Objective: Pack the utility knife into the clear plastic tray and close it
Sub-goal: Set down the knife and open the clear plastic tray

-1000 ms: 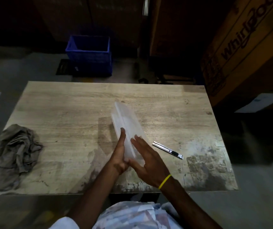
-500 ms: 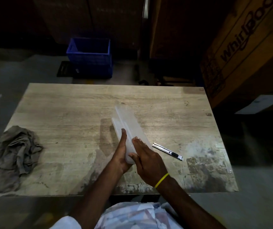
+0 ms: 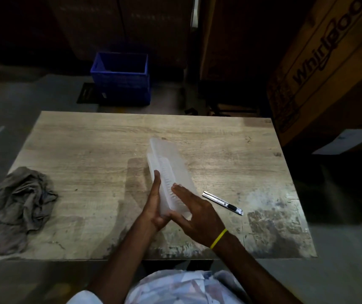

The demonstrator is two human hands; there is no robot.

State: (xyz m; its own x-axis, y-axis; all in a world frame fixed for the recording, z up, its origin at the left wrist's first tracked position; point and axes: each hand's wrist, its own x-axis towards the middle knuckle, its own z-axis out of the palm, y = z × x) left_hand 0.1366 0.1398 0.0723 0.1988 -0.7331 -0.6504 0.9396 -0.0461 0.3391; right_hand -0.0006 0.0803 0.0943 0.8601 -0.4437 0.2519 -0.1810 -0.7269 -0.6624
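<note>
Two hands on the clear tray (image 3: 168, 172): left hand (image 3: 153, 207) flat along its left side, right hand (image 3: 197, 212) fingers (image 3: 179, 188) spread on top, tray clamped between palms. Knife (image 3: 222, 202) lies free on the worktop (image 3: 88, 150) just right of the right hand, long axis running away-left to near-right. Right hand is nearer; it likely reaches there.

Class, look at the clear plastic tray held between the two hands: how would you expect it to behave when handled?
The clear plastic tray looks thin-walled, so probably light and flexible. Its smooth surface may be slippery. Held on edge, it would likely tip if released.
</note>
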